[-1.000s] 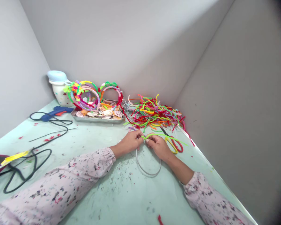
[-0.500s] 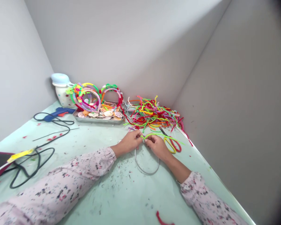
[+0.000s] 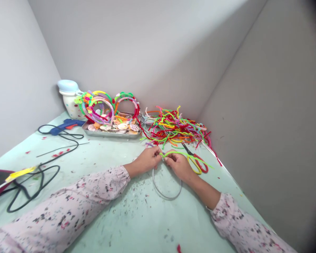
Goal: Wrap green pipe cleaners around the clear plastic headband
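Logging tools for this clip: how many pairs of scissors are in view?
1. The scissors lie on the table just beyond the right hand, beside the pipe-cleaner pile; that pile could hide others.

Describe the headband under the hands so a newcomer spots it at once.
On the pale green table, find where the person's left hand and right hand meet. The headband is the thin grey arc looping from under them toward the person. Unlike the colour-wrapped headbands standing in the metal tray, it is bare apart from the green pipe cleaner pinched at its top.
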Demonstrator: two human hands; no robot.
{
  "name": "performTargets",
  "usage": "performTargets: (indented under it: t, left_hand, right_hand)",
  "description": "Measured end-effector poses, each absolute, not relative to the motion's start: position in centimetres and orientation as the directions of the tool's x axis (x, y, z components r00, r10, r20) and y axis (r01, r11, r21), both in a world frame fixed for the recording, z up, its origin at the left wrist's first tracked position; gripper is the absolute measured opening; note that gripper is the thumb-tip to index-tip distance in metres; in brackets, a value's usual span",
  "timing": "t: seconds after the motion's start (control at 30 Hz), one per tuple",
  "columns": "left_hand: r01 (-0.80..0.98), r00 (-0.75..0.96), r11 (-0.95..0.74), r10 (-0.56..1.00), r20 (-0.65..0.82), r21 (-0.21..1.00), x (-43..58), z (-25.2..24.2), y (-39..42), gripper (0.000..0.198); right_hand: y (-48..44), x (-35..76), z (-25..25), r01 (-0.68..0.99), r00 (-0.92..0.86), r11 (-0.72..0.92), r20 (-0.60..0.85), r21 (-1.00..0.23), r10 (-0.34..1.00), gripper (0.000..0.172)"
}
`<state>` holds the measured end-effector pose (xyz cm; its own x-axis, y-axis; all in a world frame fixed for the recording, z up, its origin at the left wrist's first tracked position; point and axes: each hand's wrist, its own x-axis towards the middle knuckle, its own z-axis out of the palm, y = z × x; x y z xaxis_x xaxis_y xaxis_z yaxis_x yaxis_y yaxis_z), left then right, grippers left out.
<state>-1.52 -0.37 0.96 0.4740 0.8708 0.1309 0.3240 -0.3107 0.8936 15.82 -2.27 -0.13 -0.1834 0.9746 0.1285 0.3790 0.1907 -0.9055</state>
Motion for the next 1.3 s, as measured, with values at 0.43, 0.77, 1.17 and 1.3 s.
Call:
performTargets:
  t: [0.43,0.77,1.17,1.3]
  left_hand:
    - [0.283,0.475,-0.240,0.876,0.081,0.929,-1.50,1.15,-0.38,0.016]
    - [0.310,0.472,-0.254,0.878,0.084,0.916,-1.44,1.08,-0.33,0.016]
    - [0.319,0.472,-0.285,0.875,0.109,0.904,-1.53,1.08,-0.43,0.016]
    - [0.326,0.470,-0.285,0.876,0.107,0.901,-1.50,1.12,-0.49,0.016]
  right_hand:
    - [-2.33,15.89,-0.30,0.338,-0.139,0.132,0.089,-0.932,0.986,0.017]
    - [-2.51,15.92,-0.17,0.387,-0.144,0.141,0.091,-0.911,0.985,0.017]
    - [-2.59,15.93,-0.10,0.415,-0.141,0.168,0.119,-0.894,0.983,0.017]
    - [-2.61,16.03,0.04,0.416,-0.139,0.176,0.129,-0.892,0.982,0.015]
